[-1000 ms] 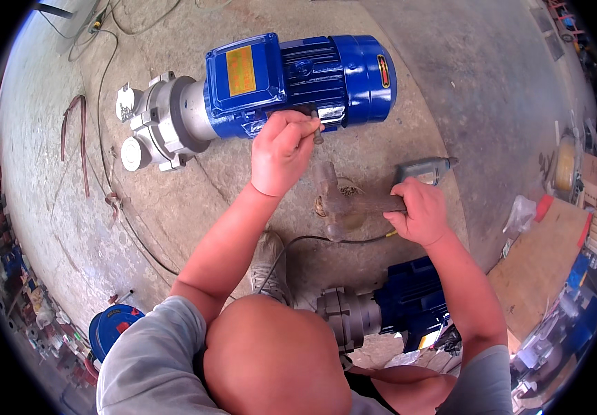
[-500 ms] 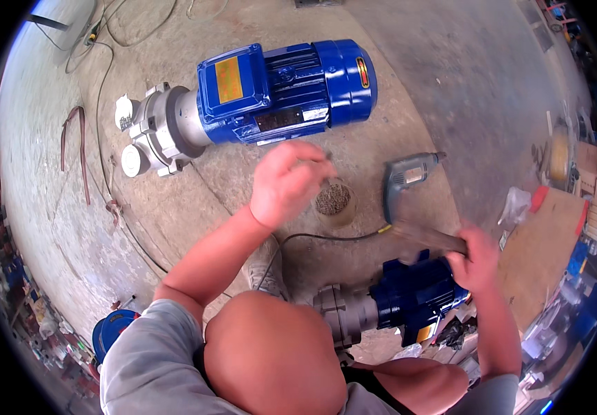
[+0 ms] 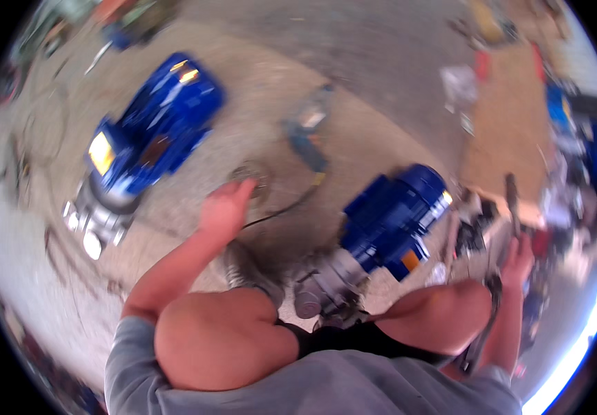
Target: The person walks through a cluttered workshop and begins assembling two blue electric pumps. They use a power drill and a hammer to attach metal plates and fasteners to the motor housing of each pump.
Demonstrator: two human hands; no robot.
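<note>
My left hand (image 3: 224,211) is closed with its fingertips at the rim of a round container (image 3: 259,187), which holds many small dark pieces; anything in the fingers is too blurred to make out. Out at the right, beside my knee, my right hand (image 3: 517,261) is smeared by motion. A long dark stick-like tool (image 3: 512,197) lines up with its fingertips, though whether they grip it does not show. Between my feet lies a blue electric motor (image 3: 398,214) with a grey metal pump end (image 3: 329,280). Another blue motor (image 3: 163,128) with a pale metal end (image 3: 101,211) rests at the left.
A grey-blue power drill (image 3: 306,131) lies on the concrete beyond the container, its black cable (image 3: 281,211) running toward my shoe (image 3: 246,273). A brown board (image 3: 506,124) is at the right, with loose clutter around it. Brown straps (image 3: 70,252) lie at the far left.
The view has swung to the right. My right hand has moved from above the near motor out to the right side. My left hand has lowered to the container's rim.
</note>
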